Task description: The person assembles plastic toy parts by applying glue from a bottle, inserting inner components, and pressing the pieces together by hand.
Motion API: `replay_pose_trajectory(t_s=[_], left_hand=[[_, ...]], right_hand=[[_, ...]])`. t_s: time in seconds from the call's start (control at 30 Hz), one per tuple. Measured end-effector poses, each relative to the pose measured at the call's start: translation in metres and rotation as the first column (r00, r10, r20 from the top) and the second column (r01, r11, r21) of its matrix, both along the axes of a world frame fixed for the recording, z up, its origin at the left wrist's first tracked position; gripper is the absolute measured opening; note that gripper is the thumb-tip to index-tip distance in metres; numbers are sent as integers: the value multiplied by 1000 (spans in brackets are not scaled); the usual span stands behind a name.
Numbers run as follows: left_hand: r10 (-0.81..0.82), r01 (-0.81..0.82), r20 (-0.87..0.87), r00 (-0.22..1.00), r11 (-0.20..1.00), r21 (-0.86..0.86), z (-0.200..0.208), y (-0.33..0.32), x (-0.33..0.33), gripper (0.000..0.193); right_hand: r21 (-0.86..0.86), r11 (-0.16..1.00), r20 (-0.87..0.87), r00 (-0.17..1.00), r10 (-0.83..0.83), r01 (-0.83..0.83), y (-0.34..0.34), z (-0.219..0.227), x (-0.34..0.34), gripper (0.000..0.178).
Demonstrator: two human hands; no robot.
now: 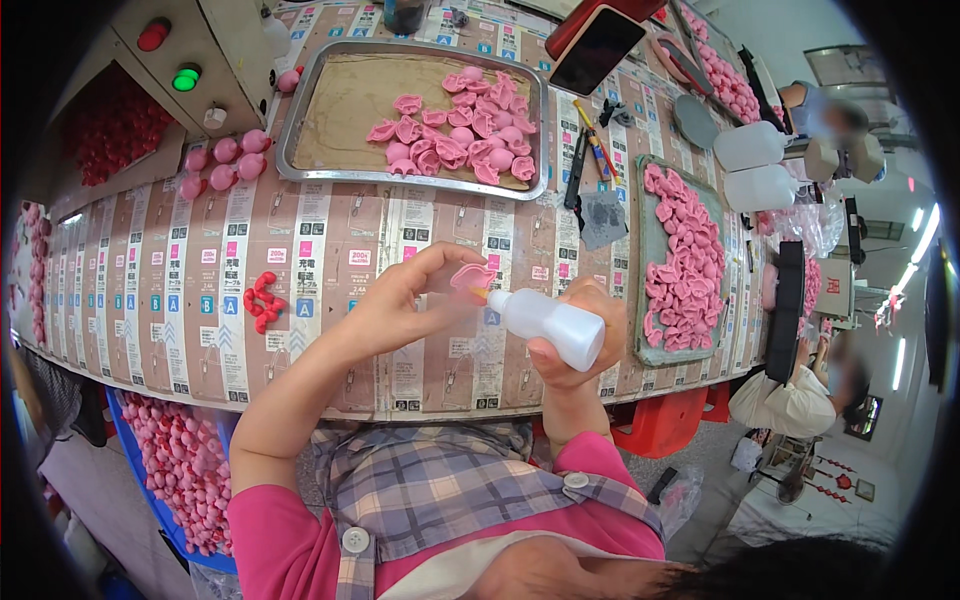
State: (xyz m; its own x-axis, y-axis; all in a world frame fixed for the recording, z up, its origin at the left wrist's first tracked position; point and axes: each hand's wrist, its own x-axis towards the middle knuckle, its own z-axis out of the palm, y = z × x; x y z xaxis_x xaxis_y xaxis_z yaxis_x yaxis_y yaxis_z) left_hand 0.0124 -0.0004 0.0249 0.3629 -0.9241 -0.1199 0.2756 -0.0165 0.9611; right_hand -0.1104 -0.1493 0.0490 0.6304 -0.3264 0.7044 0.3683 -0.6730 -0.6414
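Observation:
Between the fingertips of my left hand (405, 305) is a small pink moulded piece (473, 277) with a wavy edge. My right hand (585, 335) is wrapped round a white translucent squeeze bottle (556, 326), tilted so that its narrow yellowish tip points left at the pink piece. The tip meets the piece or lies right beside it; I cannot tell which. A little heap of small red parts (263, 302) lies on the table to the left of my left hand.
Beyond my hands stands a metal tray (330, 178) with pink pieces and balls; another tray (655, 355) heaped with pink pieces is at right. Pink balls (226, 163) sit by a machine with red and green buttons (186, 77). A blue crate (165, 520) stands below left. People work at far right.

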Motion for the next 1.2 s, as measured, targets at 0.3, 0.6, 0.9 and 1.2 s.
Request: replay_pose_trajectory(t_s=[0.3, 0.6, 0.9, 1.2], left_hand=[[7, -7, 44, 999, 1000, -7, -3, -1, 0, 45], [13, -13, 19, 1000, 1000, -17, -2, -1, 0, 45], [52, -49, 95, 994, 998, -41, -8, -2, -3, 37], [13, -13, 31, 999, 1000, -14, -6, -3, 0, 44]], right_hand=[[-70, 997, 20, 1000, -12, 13, -2, -1, 2, 49], [-93, 996, -15, 1000, -6, 4, -3, -1, -2, 47], [113, 987, 146, 981, -128, 112, 0, 6, 3, 40], [-60, 985, -2, 987, -163, 162, -1, 5, 0, 37]])
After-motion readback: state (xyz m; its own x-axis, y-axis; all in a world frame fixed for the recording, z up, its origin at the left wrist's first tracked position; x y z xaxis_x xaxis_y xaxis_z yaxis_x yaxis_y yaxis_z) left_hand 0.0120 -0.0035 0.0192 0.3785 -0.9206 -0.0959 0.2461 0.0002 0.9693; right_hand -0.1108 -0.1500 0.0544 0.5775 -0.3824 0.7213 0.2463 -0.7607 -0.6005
